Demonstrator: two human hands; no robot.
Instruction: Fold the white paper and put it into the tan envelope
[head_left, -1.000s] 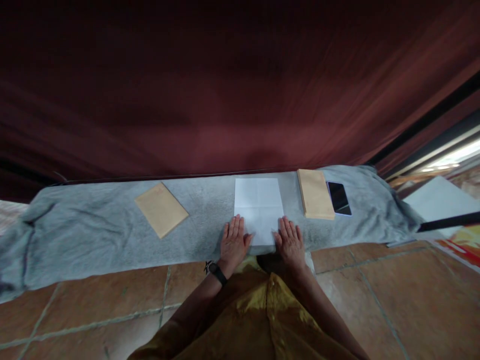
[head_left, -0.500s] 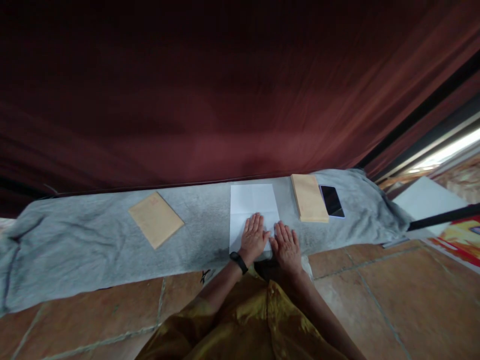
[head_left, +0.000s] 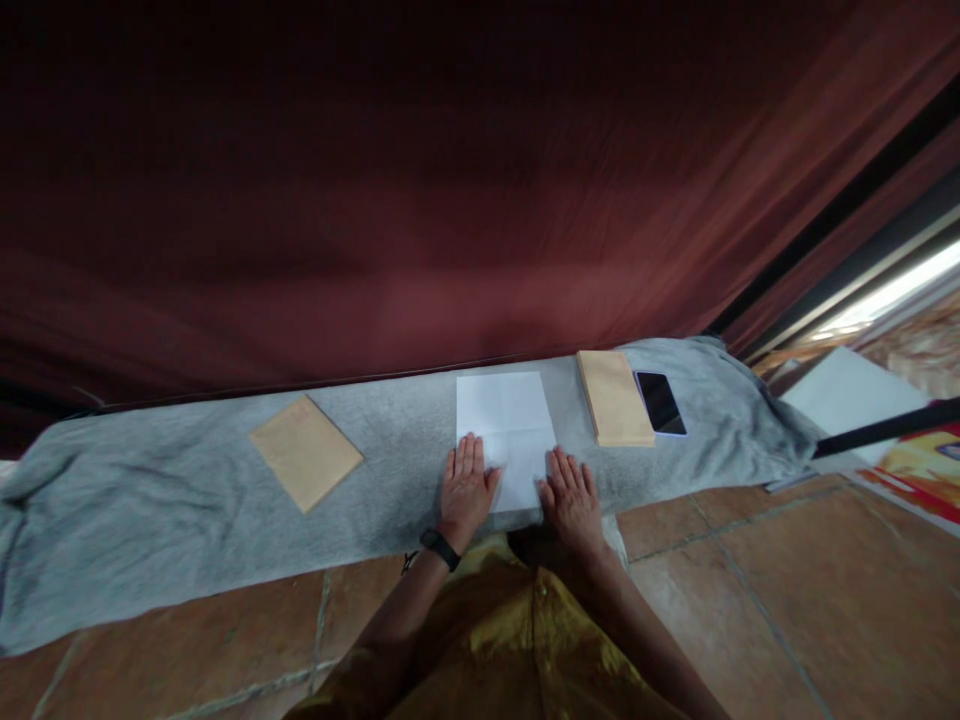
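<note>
A creased white sheet of paper (head_left: 510, 405) lies spread on the grey cloth (head_left: 405, 420), close in front of me. My left hand (head_left: 468, 485) rests flat on the sheet's left edge, fingers stretched out and pointing away from me. At the sheet's lower right edge, my right hand (head_left: 571, 497) lies flat too, with its fingers extended and partly over the cloth. Neither hand grips anything. To the right sits a stack of brown envelopes (head_left: 616, 398), and a single brown envelope (head_left: 306, 453) lies tilted on the left.
A dark-screened phone (head_left: 661, 403) lies beside the envelope stack. Behind the cloth-covered surface hangs a dark red curtain (head_left: 420, 240). A black bar (head_left: 885, 428) and a white board (head_left: 847, 400) are at the right, above the tiled floor (head_left: 840, 590).
My left hand has slid left from the middle of the sheet to its left edge. My right hand has stayed nearly in place. The view has shifted slightly.
</note>
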